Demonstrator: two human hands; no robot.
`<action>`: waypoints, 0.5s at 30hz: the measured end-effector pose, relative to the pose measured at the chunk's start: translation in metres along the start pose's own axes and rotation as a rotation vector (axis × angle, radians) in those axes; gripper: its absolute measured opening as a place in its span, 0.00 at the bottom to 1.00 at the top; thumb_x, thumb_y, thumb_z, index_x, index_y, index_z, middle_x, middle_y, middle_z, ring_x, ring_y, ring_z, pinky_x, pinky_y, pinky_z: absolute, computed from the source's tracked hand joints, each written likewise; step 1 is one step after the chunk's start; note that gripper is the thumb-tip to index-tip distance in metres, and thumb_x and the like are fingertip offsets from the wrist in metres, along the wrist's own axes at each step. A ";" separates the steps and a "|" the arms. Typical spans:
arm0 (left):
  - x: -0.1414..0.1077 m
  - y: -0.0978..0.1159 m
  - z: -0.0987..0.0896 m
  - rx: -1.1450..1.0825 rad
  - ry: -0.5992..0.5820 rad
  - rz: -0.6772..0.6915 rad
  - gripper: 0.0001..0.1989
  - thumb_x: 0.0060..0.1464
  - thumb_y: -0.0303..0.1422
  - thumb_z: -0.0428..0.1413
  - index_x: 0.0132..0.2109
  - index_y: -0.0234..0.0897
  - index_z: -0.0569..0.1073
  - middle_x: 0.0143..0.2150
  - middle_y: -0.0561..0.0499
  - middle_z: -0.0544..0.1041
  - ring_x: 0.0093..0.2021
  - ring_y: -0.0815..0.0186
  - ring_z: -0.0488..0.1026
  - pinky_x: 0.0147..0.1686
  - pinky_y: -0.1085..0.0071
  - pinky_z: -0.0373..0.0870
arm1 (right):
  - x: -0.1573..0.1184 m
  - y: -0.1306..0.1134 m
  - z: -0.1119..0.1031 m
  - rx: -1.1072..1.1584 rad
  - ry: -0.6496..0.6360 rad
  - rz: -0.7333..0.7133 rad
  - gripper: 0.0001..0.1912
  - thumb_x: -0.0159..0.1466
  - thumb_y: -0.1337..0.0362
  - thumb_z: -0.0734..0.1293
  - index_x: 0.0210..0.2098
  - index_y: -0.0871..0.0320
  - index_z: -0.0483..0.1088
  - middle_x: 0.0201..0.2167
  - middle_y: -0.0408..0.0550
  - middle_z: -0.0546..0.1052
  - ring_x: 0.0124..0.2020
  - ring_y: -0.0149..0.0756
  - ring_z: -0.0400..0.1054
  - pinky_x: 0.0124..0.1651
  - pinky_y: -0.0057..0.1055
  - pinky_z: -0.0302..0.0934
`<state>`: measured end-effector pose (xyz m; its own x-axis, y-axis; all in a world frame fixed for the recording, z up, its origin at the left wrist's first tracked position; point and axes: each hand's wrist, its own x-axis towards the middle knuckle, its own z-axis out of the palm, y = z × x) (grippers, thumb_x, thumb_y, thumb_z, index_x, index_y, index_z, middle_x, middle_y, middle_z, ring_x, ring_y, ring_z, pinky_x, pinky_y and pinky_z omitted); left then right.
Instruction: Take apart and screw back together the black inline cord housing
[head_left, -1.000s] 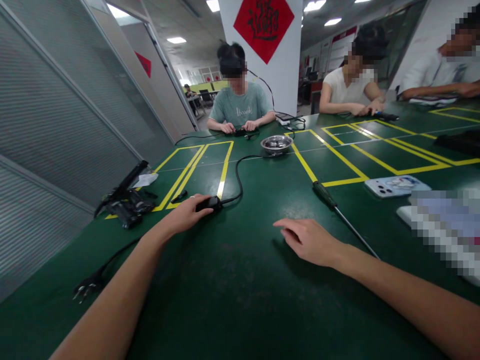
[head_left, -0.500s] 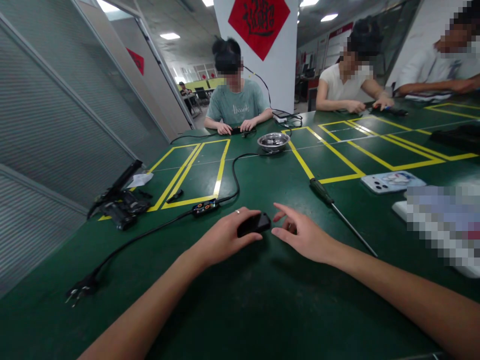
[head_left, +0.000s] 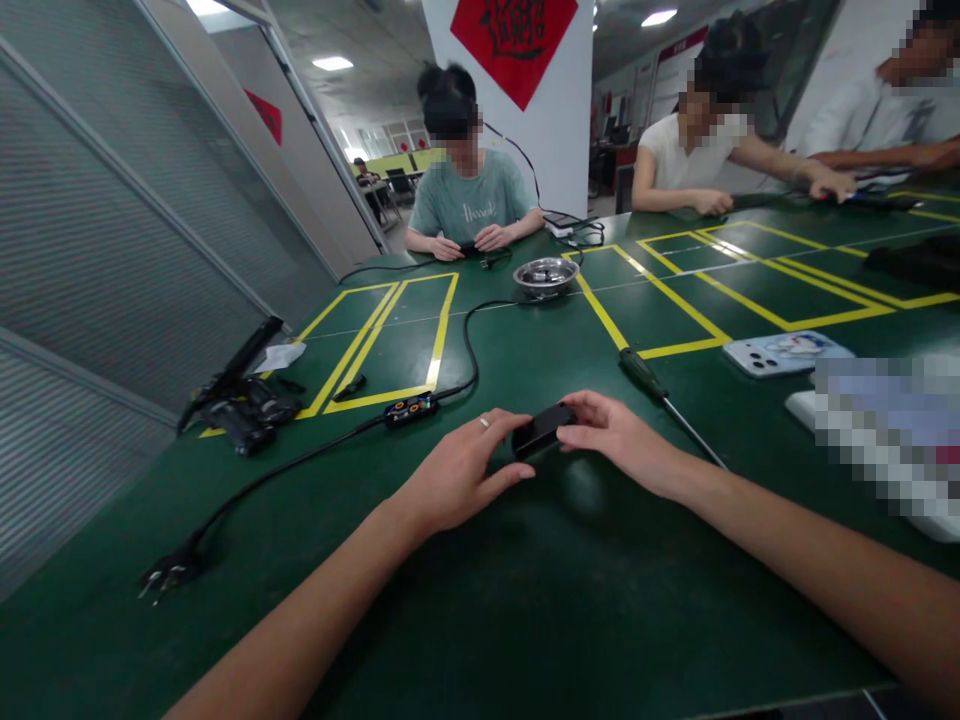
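A small black box-shaped part (head_left: pixel 543 430) is held a little above the green table (head_left: pixel 480 600), tilted up to the right. My right hand (head_left: pixel 611 435) pinches its right end between thumb and fingers. At its left end is my left hand (head_left: pixel 480 465), thumb and fingers apart; the fingertips are close to the part, and whether they touch it I cannot tell. Behind my left hand lies a black cable with an open module (head_left: pixel 410 408) showing two orange rings. A screwdriver (head_left: pixel 641 372) with a dark green handle rests beyond my right hand.
A metal bowl (head_left: pixel 546 277) with small parts stands further back. Phone (head_left: pixel 787 354) and a white blurred object (head_left: pixel 885 450) lie at right. Black gear (head_left: pixel 244 410) is at left, a plug (head_left: pixel 172 572) nearer. Several people sit across the table, among them a person in green (head_left: pixel 476 200).
The black part has moved right and been lifted; my right hand has closed on its right end. My left hand has loosened from it. A person's hand at the back right has reached further right.
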<state>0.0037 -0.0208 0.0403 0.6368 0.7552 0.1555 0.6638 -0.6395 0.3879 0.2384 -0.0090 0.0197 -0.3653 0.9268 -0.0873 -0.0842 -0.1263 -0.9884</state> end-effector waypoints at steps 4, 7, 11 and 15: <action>0.000 -0.036 -0.021 0.284 0.064 -0.070 0.23 0.63 0.48 0.46 0.57 0.40 0.66 0.55 0.43 0.70 0.55 0.55 0.68 0.56 0.57 0.64 | 0.012 -0.005 -0.027 0.220 0.124 -0.032 0.19 0.57 0.63 0.71 0.46 0.57 0.64 0.48 0.51 0.73 0.49 0.38 0.70 0.55 0.39 0.63; -0.010 -0.084 -0.038 0.438 0.027 -0.250 0.26 0.61 0.51 0.44 0.55 0.38 0.69 0.52 0.41 0.72 0.50 0.53 0.71 0.53 0.57 0.66 | 0.024 -0.001 -0.047 0.207 0.162 -0.007 0.11 0.62 0.59 0.64 0.41 0.58 0.66 0.43 0.53 0.76 0.45 0.39 0.72 0.54 0.41 0.64; -0.030 -0.145 -0.051 0.493 -0.057 -0.567 0.39 0.50 0.60 0.51 0.58 0.33 0.68 0.51 0.36 0.72 0.50 0.47 0.72 0.50 0.56 0.68 | 0.036 0.007 -0.063 0.210 0.216 0.017 0.13 0.64 0.56 0.57 0.41 0.56 0.65 0.38 0.52 0.76 0.37 0.40 0.73 0.45 0.46 0.69; -0.036 -0.166 -0.053 0.324 -0.078 -0.560 0.38 0.51 0.59 0.49 0.60 0.37 0.66 0.53 0.40 0.72 0.49 0.52 0.72 0.49 0.61 0.68 | 0.042 0.009 -0.072 0.236 0.268 0.031 0.13 0.63 0.56 0.56 0.42 0.56 0.63 0.36 0.53 0.75 0.36 0.42 0.73 0.42 0.48 0.69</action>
<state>-0.1501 0.0655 0.0187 0.1787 0.9819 -0.0623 0.9804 -0.1723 0.0958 0.2889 0.0545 -0.0023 -0.1174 0.9772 -0.1769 -0.3004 -0.2047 -0.9316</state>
